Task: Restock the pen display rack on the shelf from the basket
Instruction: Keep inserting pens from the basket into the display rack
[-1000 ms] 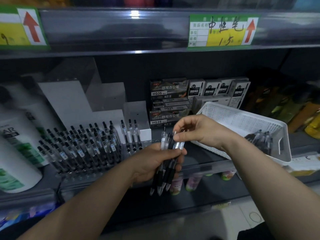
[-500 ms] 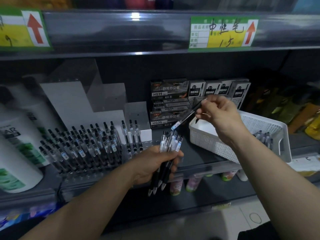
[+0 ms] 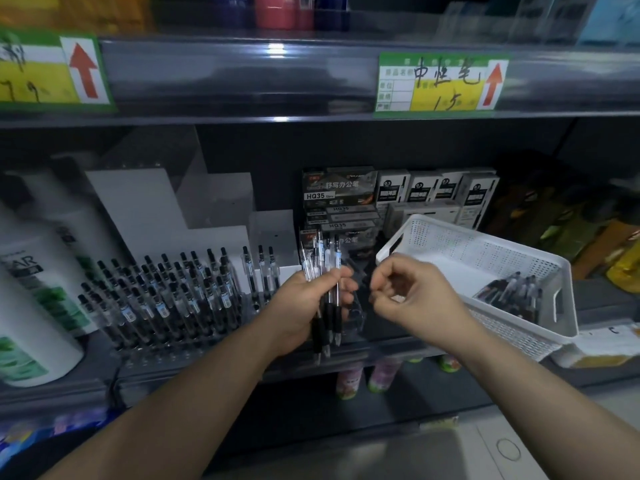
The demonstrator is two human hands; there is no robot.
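- Right now the left hand is wrapped around a bundle of pens, holding them upright with clicker ends up and tips pointing down below the fist.
- The right hand hovers just beside the left, at about the same height, with fingers curled in toward the palm and thumb close to the forefinger; I cannot tell whether it pinches anything.
- Both hands are in front of the shelf, between the pen display rack on the left and the white basket on the right.
- The rack holds rows of standing pens, packed densely on its left side, with a few single pens further right, near the left hand.
- The perforated basket sits at an angle on the shelf, its near corner sticking out past the shelf edge; a small heap of loose pens lies in its right end.
- Behind the hands stand stacked pen boxes marked HQ35, with smaller white boxes to their right.
- Large white bottles stand at the far left.
- A green-and-yellow price label with a red arrow is on the shelf rail above.
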